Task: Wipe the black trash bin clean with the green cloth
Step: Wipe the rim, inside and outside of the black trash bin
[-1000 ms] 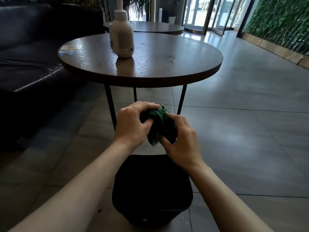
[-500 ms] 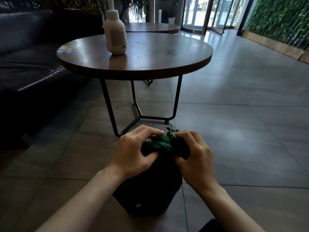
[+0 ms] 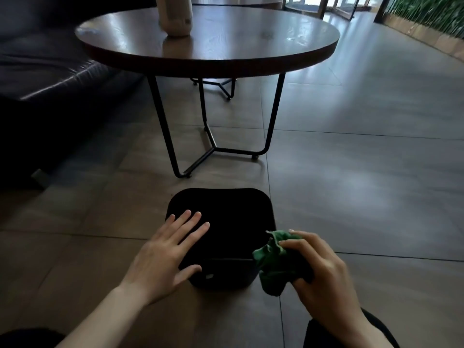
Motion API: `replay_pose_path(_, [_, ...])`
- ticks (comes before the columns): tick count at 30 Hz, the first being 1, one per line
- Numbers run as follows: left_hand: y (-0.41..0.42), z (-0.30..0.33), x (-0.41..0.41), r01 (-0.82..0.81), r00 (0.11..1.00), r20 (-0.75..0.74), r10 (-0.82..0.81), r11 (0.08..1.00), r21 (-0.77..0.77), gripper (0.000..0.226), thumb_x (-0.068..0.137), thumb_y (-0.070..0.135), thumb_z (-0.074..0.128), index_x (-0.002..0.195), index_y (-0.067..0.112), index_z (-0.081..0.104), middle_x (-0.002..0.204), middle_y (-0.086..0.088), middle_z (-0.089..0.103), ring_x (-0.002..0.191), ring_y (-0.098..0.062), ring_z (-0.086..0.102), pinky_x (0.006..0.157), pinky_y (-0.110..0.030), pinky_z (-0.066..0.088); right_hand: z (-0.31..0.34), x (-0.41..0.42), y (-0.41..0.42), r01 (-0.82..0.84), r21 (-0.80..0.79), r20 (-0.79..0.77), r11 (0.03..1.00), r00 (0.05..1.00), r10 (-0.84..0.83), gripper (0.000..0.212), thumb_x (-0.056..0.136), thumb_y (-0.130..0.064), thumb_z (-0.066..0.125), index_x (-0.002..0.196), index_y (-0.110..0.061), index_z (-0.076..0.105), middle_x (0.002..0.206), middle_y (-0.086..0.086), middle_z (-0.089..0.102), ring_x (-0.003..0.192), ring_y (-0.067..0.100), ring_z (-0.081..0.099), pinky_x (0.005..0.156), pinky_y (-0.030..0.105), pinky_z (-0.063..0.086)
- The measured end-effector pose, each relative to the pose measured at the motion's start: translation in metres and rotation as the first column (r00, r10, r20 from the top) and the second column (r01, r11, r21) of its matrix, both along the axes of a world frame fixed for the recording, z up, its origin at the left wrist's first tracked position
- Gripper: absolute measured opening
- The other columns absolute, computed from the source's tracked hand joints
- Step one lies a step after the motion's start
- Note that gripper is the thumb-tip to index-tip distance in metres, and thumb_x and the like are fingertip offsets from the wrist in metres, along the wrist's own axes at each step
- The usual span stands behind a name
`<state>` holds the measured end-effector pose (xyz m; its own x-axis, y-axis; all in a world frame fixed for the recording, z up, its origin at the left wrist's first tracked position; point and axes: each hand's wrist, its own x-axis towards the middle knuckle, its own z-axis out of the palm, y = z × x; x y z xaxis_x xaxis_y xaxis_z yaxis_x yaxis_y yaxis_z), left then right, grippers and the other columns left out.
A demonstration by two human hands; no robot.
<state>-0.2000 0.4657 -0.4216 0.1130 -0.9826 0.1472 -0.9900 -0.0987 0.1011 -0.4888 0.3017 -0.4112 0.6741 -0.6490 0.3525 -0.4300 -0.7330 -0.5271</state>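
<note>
The black trash bin (image 3: pixel 226 232) stands on the tiled floor (image 3: pixel 364 184) just in front of the round table (image 3: pixel 208 43). The left hand (image 3: pixel 163 257) lies flat on the bin's top near its left edge, fingers (image 3: pixel 190 223) spread wide and holding nothing. At the bin's right front corner the right hand (image 3: pixel 316 270) has its fingers closed around the bunched green cloth (image 3: pixel 271 267), which touches the bin's side. A pale bottle (image 3: pixel 175 18) stands on the table, a dark sofa (image 3: pixel 37 71) to the left

You will find no legible text here. The cream plastic pump bottle (image 3: pixel 175 18) on the round dark wooden table (image 3: pixel 251 43) carries a label, too blurred to read.
</note>
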Motion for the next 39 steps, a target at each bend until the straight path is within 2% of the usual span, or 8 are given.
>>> replay_pose_path(7, [0.006, -0.033, -0.009, -0.055, 0.998, -0.026, 0.056, 0.998, 0.036, 0.088, 0.078, 0.013, 0.084, 0.153, 0.021, 0.039, 0.160, -0.001, 0.038, 0.148, -0.024, 0.034, 0.115, -0.044, 0.041, -0.022, 0.026, 0.014, -0.125, 0.009, -0.280, 0.992, 0.952, 0.122, 0.064, 0.056, 0.000, 0.088, 0.112, -0.025, 0.070, 0.136, -0.003, 0.064, 0.136, 0.026, 0.057, 0.081, 0.035, 0.061])
replay_pose_path(12, [0.008, -0.038, -0.009, -0.040, 0.999, -0.001, 0.040, 0.998, -0.041, 0.081, 0.073, -0.009, 0.078, 0.144, 0.023, 0.056, 0.148, 0.001, 0.055, 0.137, -0.022, 0.052, 0.108, -0.042, 0.049, -0.027, 0.037, 0.012, -0.229, -0.041, -0.364, 0.972, 0.910, 0.199, 0.053, 0.065, -0.005, 0.086, 0.112, -0.021, 0.067, 0.127, -0.002, 0.066, 0.115, 0.027, 0.066, 0.075, 0.036, 0.061])
replay_pose_path(17, [0.008, -0.034, -0.008, 0.040, 0.999, -0.022, -0.042, 0.996, -0.083, 0.058, 0.073, 0.002, 0.067, 0.126, 0.023, 0.072, 0.125, 0.004, 0.072, 0.114, -0.015, 0.070, 0.092, -0.034, 0.058, -0.028, 0.045, 0.013, -0.257, -0.142, -0.338, 0.956, 0.920, 0.197, 0.020, 0.079, -0.011, 0.066, 0.098, -0.017, 0.066, 0.095, 0.000, 0.061, 0.079, 0.026, 0.060, 0.062, 0.035, 0.052])
replay_pose_path(23, [-0.004, -0.006, 0.010, 0.024, 0.993, -0.111, -0.034, 0.995, -0.097, 0.041, 0.080, 0.011, 0.083, 0.116, 0.029, 0.076, 0.113, 0.009, 0.077, 0.103, -0.014, 0.074, 0.077, -0.030, 0.063, -0.007, 0.051, 0.001, -0.212, -0.076, -0.202, 0.974, 0.960, 0.193, 0.018, 0.088, -0.027, 0.046, 0.095, -0.016, 0.058, 0.093, 0.000, 0.055, 0.080, 0.027, 0.055, 0.063, 0.041, 0.049])
replay_pose_path(26, [-0.013, 0.008, 0.019, -0.009, 0.989, -0.145, -0.006, 0.995, -0.099, 0.028, 0.092, 0.037, 0.056, 0.113, 0.035, 0.074, 0.105, 0.012, 0.078, 0.100, -0.016, 0.075, 0.070, -0.030, 0.062, 0.003, 0.063, -0.010, -0.190, -0.019, -0.133, 0.982, 0.974, 0.185, 0.024, 0.084, -0.030, 0.043, 0.096, -0.015, 0.056, 0.093, -0.001, 0.053, 0.083, 0.027, 0.054, 0.063, 0.045, 0.049])
replay_pose_path(32, [-0.014, -0.007, 0.036, -0.082, 0.965, -0.259, 0.045, 0.988, -0.133, 0.040, 0.092, 0.023, 0.071, 0.129, 0.037, 0.064, 0.125, 0.015, 0.070, 0.124, -0.016, 0.063, 0.109, -0.035, 0.046, -0.008, 0.088, -0.019, -0.193, -0.065, -0.119, 0.979, 0.976, 0.185, 0.015, 0.092, -0.029, 0.053, 0.100, -0.017, 0.055, 0.096, -0.002, 0.053, 0.085, 0.027, 0.053, 0.062, 0.044, 0.049])
replay_pose_path(36, [-0.013, -0.010, 0.053, 0.049, 0.989, -0.141, -0.038, 0.996, 0.073, 0.091, 0.085, 0.027, 0.076, 0.156, 0.047, 0.021, 0.157, 0.018, 0.038, 0.148, -0.008, 0.032, 0.125, -0.038, 0.017, -0.014, 0.094, -0.027, -0.127, -0.071, -0.063, 0.989, 0.990, 0.123, 0.017, 0.090, -0.020, 0.067, 0.100, -0.019, 0.053, 0.096, -0.004, 0.052, 0.085, 0.023, 0.052, 0.060, 0.044, 0.050])
replay_pose_path(39, [-0.018, -0.007, 0.066, 0.066, 0.997, -0.038, -0.062, 0.987, 0.143, 0.104, 0.085, 0.032, 0.076, 0.156, 0.051, 0.002, 0.160, 0.018, 0.030, 0.149, -0.009, 0.027, 0.125, -0.038, 0.018, -0.020, 0.098, -0.028, -0.084, -0.067, -0.032, 0.994, 0.996, 0.082, 0.035, 0.076, -0.001, 0.072, 0.101, -0.018, 0.055, 0.097, -0.005, 0.054, 0.085, 0.023, 0.053, 0.061, 0.042, 0.050])
